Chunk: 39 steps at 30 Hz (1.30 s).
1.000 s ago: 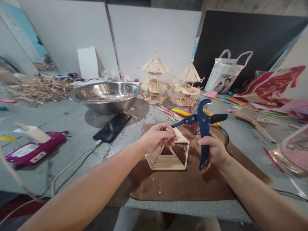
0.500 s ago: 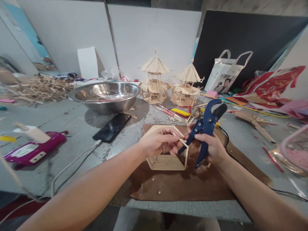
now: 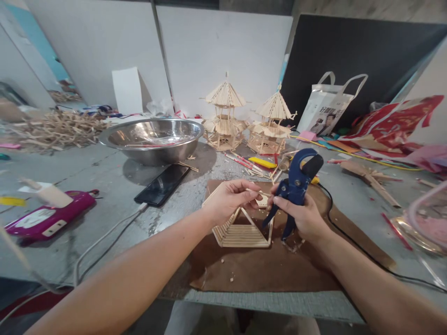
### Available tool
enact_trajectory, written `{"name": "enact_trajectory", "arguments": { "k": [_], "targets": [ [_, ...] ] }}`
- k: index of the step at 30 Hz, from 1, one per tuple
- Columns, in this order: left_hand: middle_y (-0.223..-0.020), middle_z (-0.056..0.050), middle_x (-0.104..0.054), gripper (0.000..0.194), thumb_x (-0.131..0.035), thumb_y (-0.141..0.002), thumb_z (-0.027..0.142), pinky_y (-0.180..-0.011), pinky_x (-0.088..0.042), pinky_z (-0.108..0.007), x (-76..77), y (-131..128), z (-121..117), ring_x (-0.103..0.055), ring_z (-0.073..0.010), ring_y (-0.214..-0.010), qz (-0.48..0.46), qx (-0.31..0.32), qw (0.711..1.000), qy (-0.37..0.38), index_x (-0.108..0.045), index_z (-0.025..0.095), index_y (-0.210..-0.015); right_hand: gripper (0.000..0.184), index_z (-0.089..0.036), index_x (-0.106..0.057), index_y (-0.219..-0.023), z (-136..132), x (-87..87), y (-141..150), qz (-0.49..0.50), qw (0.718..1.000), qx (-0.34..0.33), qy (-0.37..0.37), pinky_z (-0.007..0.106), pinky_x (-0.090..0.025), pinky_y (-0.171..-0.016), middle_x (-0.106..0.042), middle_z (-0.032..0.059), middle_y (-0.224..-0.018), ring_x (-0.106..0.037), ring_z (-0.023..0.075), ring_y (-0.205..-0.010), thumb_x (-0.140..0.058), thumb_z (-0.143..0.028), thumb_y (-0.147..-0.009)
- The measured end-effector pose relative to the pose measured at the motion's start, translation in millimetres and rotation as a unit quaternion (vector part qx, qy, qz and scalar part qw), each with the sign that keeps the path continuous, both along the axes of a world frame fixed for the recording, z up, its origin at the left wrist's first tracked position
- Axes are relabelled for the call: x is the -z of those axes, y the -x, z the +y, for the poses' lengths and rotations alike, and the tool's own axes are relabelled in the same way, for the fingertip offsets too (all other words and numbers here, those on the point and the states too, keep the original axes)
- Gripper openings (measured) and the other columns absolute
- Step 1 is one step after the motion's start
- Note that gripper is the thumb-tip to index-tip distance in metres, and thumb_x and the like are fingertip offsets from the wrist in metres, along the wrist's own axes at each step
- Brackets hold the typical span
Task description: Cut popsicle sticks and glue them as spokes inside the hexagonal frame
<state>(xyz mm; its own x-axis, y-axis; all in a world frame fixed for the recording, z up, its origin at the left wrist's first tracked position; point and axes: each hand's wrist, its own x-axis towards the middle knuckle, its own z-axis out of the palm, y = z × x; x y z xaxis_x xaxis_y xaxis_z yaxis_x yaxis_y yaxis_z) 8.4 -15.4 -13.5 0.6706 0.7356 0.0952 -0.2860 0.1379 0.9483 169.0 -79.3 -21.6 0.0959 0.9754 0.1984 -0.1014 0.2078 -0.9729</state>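
My left hand [image 3: 234, 199] is closed, its thumb and fingertips pinched on a thin wooden stick [image 3: 252, 190] that the fingers mostly cover. My right hand [image 3: 305, 216] grips a pair of blue pipe cutters [image 3: 296, 186], with the dark curved jaw pointing up and the handles down. Beneath both hands, a flat many-sided frame of pale sticks [image 3: 244, 241] lies on a brown sheet [image 3: 279, 277]. Rows of sticks fill its near and left sides; my left hand hides part of the far side.
Two stick-built pagoda models [image 3: 225, 116] stand at the back. To the left are a steel basin [image 3: 153, 153], a black phone [image 3: 163, 185] on a cable, a purple power strip [image 3: 57, 216] and a stick pile [image 3: 59, 130]. A yellow-handled tool [image 3: 262, 163] lies behind the sheet.
The cutters have come down slightly and turned in my right hand. My left fingers have drawn a little up and back from the frame, and the stick between them shows less.
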Motion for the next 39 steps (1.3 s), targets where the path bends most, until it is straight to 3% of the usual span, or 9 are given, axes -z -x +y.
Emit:
{"name": "enact_trajectory", "arguments": {
  "k": [9, 17, 21, 24, 28, 30, 32, 35, 39],
  "targets": [
    [-0.065, -0.001, -0.060, 0.014, -0.058, -0.066, 0.019, -0.058, -0.045, -0.023, 5.6, 1, 4, -0.057, -0.0090, -0.059, 0.019, 0.013, 0.999, -0.034, -0.054, 0.011, -0.077, 0.022, -0.017, -0.056, -0.080, 5, 3.6, 3, -0.100, 0.991, 0.083, -0.011, 0.026, -0.045, -0.065, -0.058, -0.0006, -0.072, -0.054, 0.0120, -0.067, -0.062, -0.028, -0.061],
    [-0.063, 0.000, -0.059, 0.014, -0.057, -0.067, 0.021, -0.058, -0.045, -0.024, 8.7, 0, 4, -0.057, -0.0093, -0.059, 0.022, 0.012, 0.998, -0.052, -0.054, 0.012, -0.078, 0.027, -0.016, -0.055, -0.087, 5, 11.7, 2, -0.165, 0.979, 0.112, -0.052, 0.029, -0.044, -0.067, -0.059, 0.0026, -0.078, -0.053, 0.0143, -0.071, -0.058, -0.031, -0.065],
    [-0.065, 0.000, -0.059, 0.016, -0.054, -0.069, 0.025, -0.055, -0.045, -0.023, 6.4, -1, 2, -0.056, -0.0083, -0.056, 0.074, 0.006, 0.990, -0.122, -0.055, 0.014, -0.081, 0.024, -0.015, -0.055, -0.085, 2, 8.5, 3, -0.193, 0.972, 0.117, -0.070, 0.028, -0.045, -0.066, -0.059, 0.0030, -0.077, -0.054, 0.0141, -0.070, -0.056, -0.030, -0.066],
    [-0.066, 0.001, -0.060, 0.016, -0.051, -0.071, 0.026, -0.054, -0.043, -0.020, 3.4, 0, 1, -0.055, -0.0078, -0.056, 0.182, -0.041, 0.944, -0.273, -0.057, 0.015, -0.080, 0.022, -0.015, -0.054, -0.085, -1, 6.1, 4, -0.209, 0.968, 0.115, -0.083, 0.027, -0.044, -0.066, -0.058, 0.0034, -0.079, -0.053, 0.0141, -0.072, -0.055, -0.028, -0.067],
    [-0.071, 0.000, -0.062, 0.017, -0.046, -0.075, 0.025, -0.059, -0.041, -0.020, 2.5, 2, -2, -0.055, -0.0096, -0.066, 0.288, -0.085, 0.818, -0.491, -0.060, 0.018, -0.080, 0.018, -0.016, -0.051, -0.086, -4, 2.9, 4, -0.261, 0.954, 0.081, -0.128, 0.027, -0.043, -0.069, -0.056, 0.0030, -0.080, -0.052, 0.0143, -0.074, -0.051, -0.024, -0.070],
    [-0.072, -0.001, -0.062, 0.019, -0.043, -0.077, 0.025, -0.060, -0.040, -0.021, 3.4, 3, -2, -0.055, -0.0101, -0.066, 0.308, -0.107, 0.771, -0.547, -0.059, 0.017, -0.081, 0.020, -0.017, -0.048, -0.090, -5, -0.1, 1, -0.296, 0.938, 0.083, -0.159, 0.028, -0.042, -0.071, -0.055, 0.0035, -0.084, -0.052, 0.0151, -0.078, -0.049, -0.022, -0.071],
    [-0.071, -0.002, -0.062, 0.020, -0.041, -0.078, 0.026, -0.059, -0.040, -0.020, 4.0, 4, -2, -0.055, -0.0100, -0.066, 0.310, -0.141, 0.755, -0.560, -0.058, 0.016, -0.082, 0.026, -0.018, -0.045, -0.096, -3, -2.9, -6, -0.354, 0.909, 0.123, -0.185, 0.031, -0.041, -0.074, -0.054, 0.0050, -0.089, -0.051, 0.0169, -0.083, -0.049, -0.021, -0.070],
    [-0.070, -0.001, -0.062, 0.021, -0.041, -0.078, 0.029, -0.058, -0.040, -0.020, 2.8, 5, -1, -0.054, -0.0092, -0.065, 0.285, -0.181, 0.768, -0.544, -0.058, 0.016, -0.080, 0.038, -0.018, -0.041, -0.103, 5, -2.2, -18, -0.471, 0.836, 0.200, -0.199, 0.035, -0.038, -0.077, -0.051, 0.0086, -0.098, -0.048, 0.0210, -0.089, -0.050, -0.020, -0.066],
    [-0.070, -0.002, -0.060, 0.021, -0.041, -0.078, 0.029, -0.060, -0.040, -0.021, -0.3, 5, -1, -0.053, -0.0092, -0.065, 0.259, -0.193, 0.786, -0.528, -0.057, 0.015, -0.078, 0.047, -0.014, -0.040, -0.105, 17, 7.2, -27, -0.592, 0.762, 0.187, -0.183, 0.038, -0.037, -0.079, -0.050, 0.0121, -0.098, -0.043, 0.0254, -0.093, -0.051, -0.019, -0.060]
  ]
}}
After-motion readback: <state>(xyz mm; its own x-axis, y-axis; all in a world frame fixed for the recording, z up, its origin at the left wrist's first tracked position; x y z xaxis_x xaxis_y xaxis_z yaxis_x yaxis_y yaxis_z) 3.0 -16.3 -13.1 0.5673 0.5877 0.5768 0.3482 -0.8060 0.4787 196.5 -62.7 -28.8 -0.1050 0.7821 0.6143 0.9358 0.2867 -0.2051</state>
